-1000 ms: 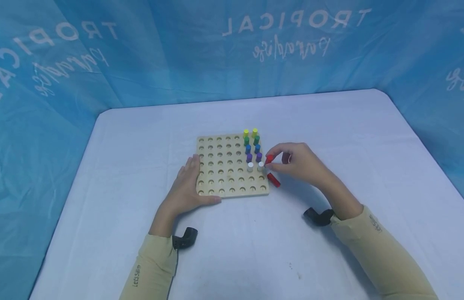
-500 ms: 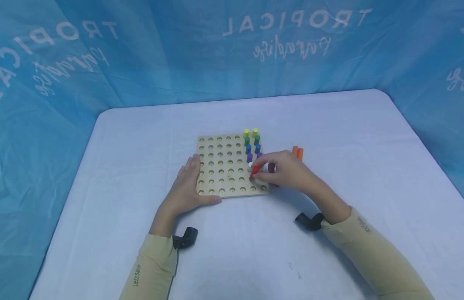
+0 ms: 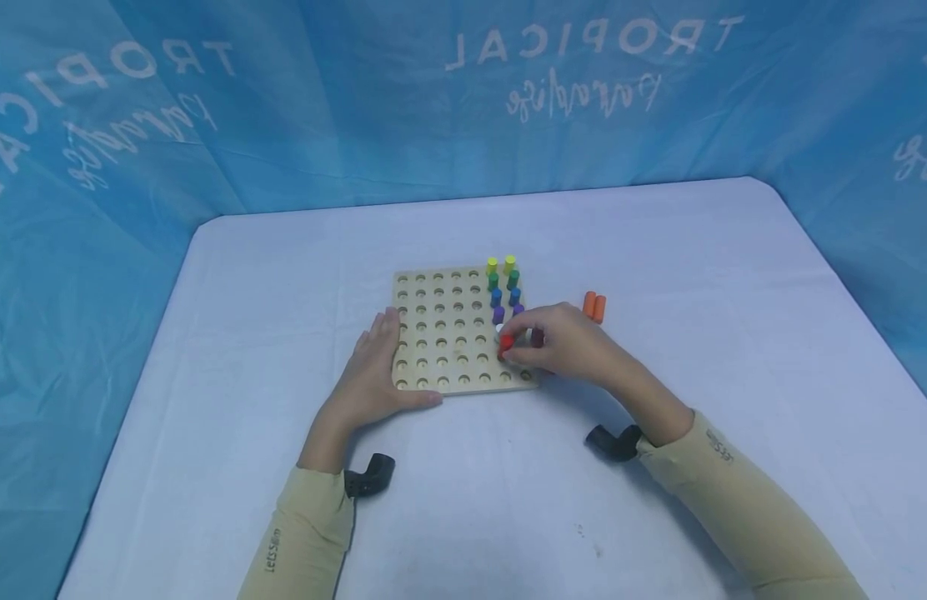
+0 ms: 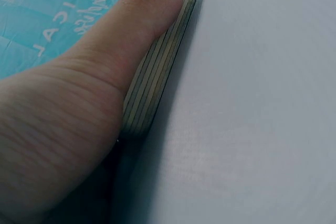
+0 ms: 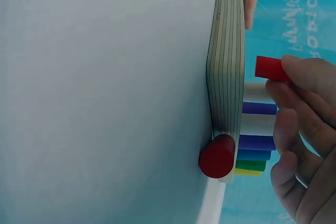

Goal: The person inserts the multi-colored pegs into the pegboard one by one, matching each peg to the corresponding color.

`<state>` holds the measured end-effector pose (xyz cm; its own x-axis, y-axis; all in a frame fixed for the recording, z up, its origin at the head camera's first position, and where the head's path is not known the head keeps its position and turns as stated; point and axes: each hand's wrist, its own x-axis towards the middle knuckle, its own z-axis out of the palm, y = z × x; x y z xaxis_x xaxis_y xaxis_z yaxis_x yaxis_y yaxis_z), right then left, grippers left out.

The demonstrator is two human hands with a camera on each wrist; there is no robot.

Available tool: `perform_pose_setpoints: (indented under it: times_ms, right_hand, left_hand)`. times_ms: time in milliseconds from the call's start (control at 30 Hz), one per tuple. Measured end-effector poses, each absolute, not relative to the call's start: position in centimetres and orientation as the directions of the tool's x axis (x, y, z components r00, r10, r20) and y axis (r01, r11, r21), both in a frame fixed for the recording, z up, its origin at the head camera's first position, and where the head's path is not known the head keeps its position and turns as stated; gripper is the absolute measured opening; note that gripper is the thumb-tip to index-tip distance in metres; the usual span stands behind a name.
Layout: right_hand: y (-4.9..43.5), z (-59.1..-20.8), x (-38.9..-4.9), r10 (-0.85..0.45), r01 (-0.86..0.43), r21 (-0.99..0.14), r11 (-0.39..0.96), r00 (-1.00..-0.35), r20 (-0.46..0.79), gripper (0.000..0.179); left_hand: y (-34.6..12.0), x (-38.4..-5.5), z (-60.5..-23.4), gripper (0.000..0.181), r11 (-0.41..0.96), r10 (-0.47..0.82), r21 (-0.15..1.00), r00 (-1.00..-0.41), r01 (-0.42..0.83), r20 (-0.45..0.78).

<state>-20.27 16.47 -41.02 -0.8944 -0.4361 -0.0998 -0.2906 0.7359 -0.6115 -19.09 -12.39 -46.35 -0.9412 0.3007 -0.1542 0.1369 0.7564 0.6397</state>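
My left hand (image 3: 362, 379) rests along the left side of a wooden pegboard (image 3: 451, 352), fingers straight, with the thumb (image 4: 157, 6) against its front edge. Between thumb and index finger, my right hand (image 3: 572, 342) pinches a red peg (image 5: 269, 68). This peg is over the sixth row, just in front of a white peg (image 3: 499, 331); the right wrist view shows a gap between its lower end and the board. Pairs of yellow (image 3: 510, 263), green (image 3: 513, 278), blue (image 3: 497, 297) and purple pegs (image 3: 498, 315) stand upright in the right two columns, the white row partly hidden.
A second red peg (image 5: 218, 156) lies on the table beside the board's right edge, hidden by the right hand in the head view. Two orange pegs (image 3: 599, 309) lie farther right on the white tablecloth (image 3: 704, 275). A blue curtain (image 3: 403, 125) hangs behind the table.
My right hand has carried the red peg leftward from beside the board to over the sixth row, then slightly lower. The orange pegs came into sight. The left hand has stayed put.
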Motion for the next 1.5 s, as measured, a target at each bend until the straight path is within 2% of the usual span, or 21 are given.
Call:
perform_pose_setpoints:
  times_ms: [267,767,1067,1333,1500]
  right_hand:
    - [16.0,-41.0,-20.2,-0.442,-0.312,-0.569,0.761,-0.891,-0.102,0.014]
    - [15.9,-40.7,-20.2,-0.465,-0.351,-0.531,0.771,-0.88,-0.093,0.012]
    - [15.6,-41.0,-20.2,-0.501,-0.396,-0.488,0.778,-0.86,-0.101,0.02]
    - [16.2,-40.6,-20.1,-0.495,-0.369,-0.544,0.754,-0.863,-0.1,0.021]
    - [17.5,-39.7,-20.2,-0.475,-0.392,-0.571,0.721,-0.88,0.005,0.014]
  left_hand:
    - [-12.4,-19.1,-46.3,0.145,0.762,0.299,0.634,-0.94,0.132,-0.163]
    - [-12.5,-19.2,-46.4,0.145,0.761,0.301,0.635,-0.939,0.13,-0.168]
    - [-12.5,-19.1,-46.4,0.146,0.76,0.3,0.636,-0.94,0.134,-0.161]
    - [-12.4,-19.1,-46.4,0.146,0.764,0.296,0.632,-0.94,0.127,-0.169]
    - [-12.4,-19.1,-46.4,0.146,0.763,0.299,0.632,-0.94,0.135,-0.161]
